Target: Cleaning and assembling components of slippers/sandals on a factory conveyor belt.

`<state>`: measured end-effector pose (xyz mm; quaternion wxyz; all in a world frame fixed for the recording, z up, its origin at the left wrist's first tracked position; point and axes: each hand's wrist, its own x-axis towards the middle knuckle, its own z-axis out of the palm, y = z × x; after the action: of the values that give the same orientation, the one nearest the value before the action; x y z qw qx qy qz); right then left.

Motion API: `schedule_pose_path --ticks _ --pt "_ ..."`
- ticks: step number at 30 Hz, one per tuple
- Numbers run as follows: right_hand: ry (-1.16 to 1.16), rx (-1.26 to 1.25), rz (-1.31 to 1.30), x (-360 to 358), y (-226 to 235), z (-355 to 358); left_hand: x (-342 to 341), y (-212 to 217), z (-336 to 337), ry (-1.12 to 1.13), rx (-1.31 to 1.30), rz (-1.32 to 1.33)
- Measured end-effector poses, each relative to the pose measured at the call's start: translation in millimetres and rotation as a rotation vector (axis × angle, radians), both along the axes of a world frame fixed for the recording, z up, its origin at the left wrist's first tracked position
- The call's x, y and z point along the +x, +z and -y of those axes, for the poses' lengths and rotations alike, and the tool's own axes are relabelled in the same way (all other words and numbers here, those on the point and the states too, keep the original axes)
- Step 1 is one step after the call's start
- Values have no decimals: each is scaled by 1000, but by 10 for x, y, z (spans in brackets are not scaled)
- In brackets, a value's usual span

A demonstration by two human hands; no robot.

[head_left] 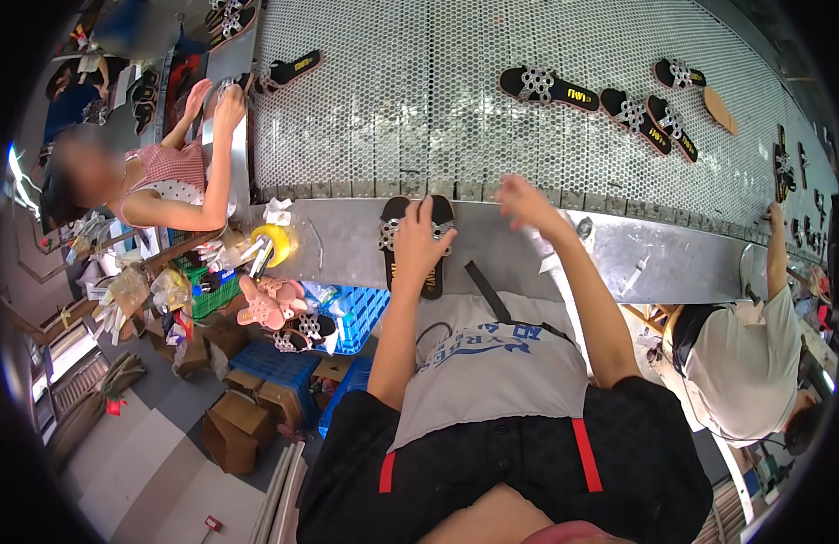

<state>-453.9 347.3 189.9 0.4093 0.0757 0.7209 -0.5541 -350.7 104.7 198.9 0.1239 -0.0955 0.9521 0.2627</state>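
A pair of black slide sandals [433,283] with silver, ring-patterned straps lies side by side on the metal ledge in front of me. My left hand [421,239] rests over the straps, its fingers spread and touching the pair, hiding the middle of both. To the right, my right hand [526,203] hovers near the edge of the mesh conveyor, apart from the sandals. Its fingers are slightly blurred and loosely apart, and I see nothing in them.
On the perforated conveyor [374,109] lie several similar sandals [548,89] and a tan sole [720,111]. A yellow tape roll [270,245] sits at the ledge's left. Pink sandals [270,302] lie by a blue crate [360,319]. Co-workers [179,186] sit on both sides.
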Motion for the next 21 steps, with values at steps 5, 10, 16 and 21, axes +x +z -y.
schedule_pose_path --ticks 5,10,16,21 --pt "-537 305 -356 -1221 -607 -159 135 -388 -221 -170 -278 -26" --pt "-644 40 -156 -1686 -612 -191 143 -294 -237 -173 -200 -1" --pt "-517 -307 -132 -1030 -14 -43 -153 216 -337 -27 268 -166" --pt "-86 152 -334 178 1076 -30 -470 1354 -527 466 1138 -385"
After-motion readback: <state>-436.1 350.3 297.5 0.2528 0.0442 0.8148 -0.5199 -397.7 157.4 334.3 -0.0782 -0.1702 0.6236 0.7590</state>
